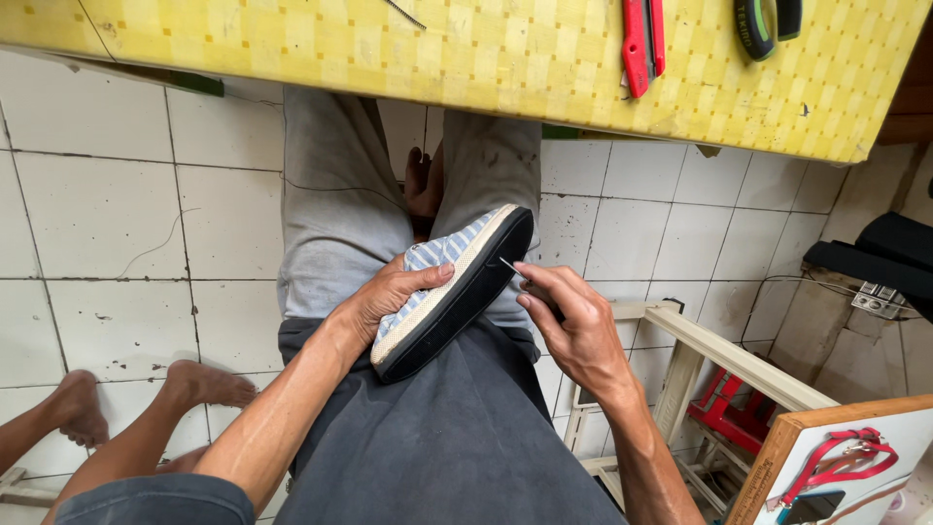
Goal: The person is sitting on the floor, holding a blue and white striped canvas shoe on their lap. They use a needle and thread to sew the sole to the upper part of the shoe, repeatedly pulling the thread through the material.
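Head view: a striped canvas slip-on shoe [452, 292], blue and white with a pale sidewall and a black rubber sole, lies tilted on its side across the person's lap, toe pointing up toward the surface [466, 58] with the yellow checked cover. The left hand [384, 301] cups the upper from the heel side, thumb laid over the striped cloth, its grip closed on the shoe. The right hand [573, 326] has its grip pinched together on a thin awl [515, 272], whose metal tip touches the seam where sole meets sidewall.

The shoe looks light; the canvas will be soft and give under the thumb, while the sole is stiffer and somewhat grippy. Holding it around the middle of the upper, as now, seems the steadiest place.

On the surface lie a red utility knife [641, 44] and a green-and-black tool [763, 24]. Another person's bare feet [146, 399] rest on the tiled floor [107, 214] at left.
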